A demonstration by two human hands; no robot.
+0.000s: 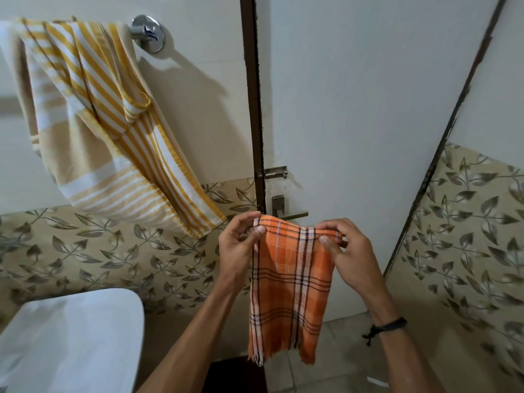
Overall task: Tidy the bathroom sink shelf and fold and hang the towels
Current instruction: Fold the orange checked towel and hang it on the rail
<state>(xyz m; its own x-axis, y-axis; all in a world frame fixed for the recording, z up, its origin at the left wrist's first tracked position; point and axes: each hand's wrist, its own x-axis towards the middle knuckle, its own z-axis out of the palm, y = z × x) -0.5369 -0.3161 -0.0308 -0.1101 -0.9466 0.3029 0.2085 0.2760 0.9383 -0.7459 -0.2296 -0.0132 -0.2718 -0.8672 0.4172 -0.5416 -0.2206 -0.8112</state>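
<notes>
An orange plaid towel [289, 285] hangs folded in front of me, its fringed end pointing down. My left hand [236, 248] pinches its top left corner and my right hand [350, 253] pinches its top right corner, holding the top edge level. A yellow and white striped towel [107, 131] hangs bunched and crooked over a chrome towel rail [147, 32] on the wall at the upper left.
A white sink basin [71, 338] sits at the lower left. Straight ahead is a white door [354, 109] with a latch [276, 173] and a lever handle [293, 214] just behind the towel. Leaf-patterned tiles cover the lower walls on both sides.
</notes>
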